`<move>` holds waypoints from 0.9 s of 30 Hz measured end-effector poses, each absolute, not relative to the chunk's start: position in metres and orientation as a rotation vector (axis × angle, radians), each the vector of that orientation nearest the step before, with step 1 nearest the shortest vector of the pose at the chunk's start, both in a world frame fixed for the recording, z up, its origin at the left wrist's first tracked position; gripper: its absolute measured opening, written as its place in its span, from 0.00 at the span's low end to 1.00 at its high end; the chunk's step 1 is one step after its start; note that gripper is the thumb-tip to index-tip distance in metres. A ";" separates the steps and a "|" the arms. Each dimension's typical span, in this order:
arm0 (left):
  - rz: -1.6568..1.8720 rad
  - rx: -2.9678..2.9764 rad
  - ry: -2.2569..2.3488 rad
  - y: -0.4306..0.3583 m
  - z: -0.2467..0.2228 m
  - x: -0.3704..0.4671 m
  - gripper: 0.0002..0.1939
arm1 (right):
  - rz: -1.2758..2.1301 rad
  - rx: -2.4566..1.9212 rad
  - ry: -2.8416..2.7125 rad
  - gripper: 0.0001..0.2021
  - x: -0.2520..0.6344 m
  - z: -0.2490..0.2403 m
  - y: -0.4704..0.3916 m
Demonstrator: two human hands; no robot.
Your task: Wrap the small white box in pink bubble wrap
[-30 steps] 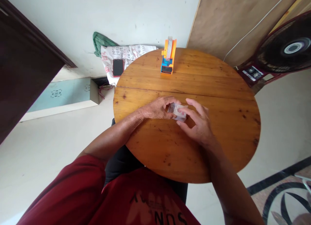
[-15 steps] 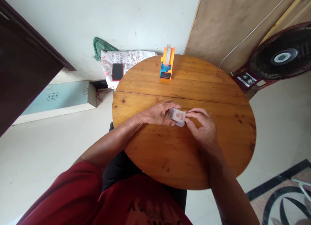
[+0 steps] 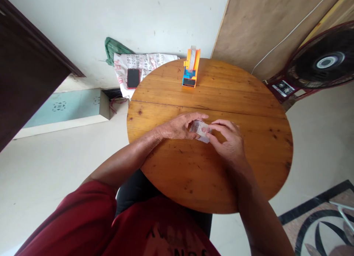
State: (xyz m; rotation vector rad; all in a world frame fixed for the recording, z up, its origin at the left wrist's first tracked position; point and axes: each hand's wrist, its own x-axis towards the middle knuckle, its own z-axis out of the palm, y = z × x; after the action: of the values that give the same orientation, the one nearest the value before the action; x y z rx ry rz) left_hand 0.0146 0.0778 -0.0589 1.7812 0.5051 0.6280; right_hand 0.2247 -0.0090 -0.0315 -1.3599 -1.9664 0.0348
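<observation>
one small box [image 3: 201, 130] | between left hand [image 3: 181, 127] and right hand [image 3: 228, 138]

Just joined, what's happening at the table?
A person in a red shirt has both hands over a round wooden table. The left hand holds a small clear box with a red mark on top, and the fingers of the right hand are at its other end. An orange and blue tape dispenser stands at the far edge of the table, with no hand on it. A phone lies on a printed white bag beyond the table.
</observation>
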 end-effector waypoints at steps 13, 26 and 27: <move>0.570 1.916 0.523 0.076 -0.037 0.014 0.18 | -0.045 -1.354 -2.018 0.06 0.224 -0.032 -0.010; 0.540 1.788 0.480 0.075 -0.033 0.013 0.16 | -0.001 -1.369 -2.026 0.10 0.225 -0.028 -0.016; 0.539 1.781 0.479 0.075 -0.033 0.013 0.16 | 0.001 -1.380 -2.042 0.10 0.224 -0.029 -0.016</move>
State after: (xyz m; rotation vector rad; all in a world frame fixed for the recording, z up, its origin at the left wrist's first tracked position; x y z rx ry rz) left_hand 0.0127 0.0750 -0.0335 1.7815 0.4793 0.5395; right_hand 0.2243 -0.0161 -0.0286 -1.3799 -2.0416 0.0013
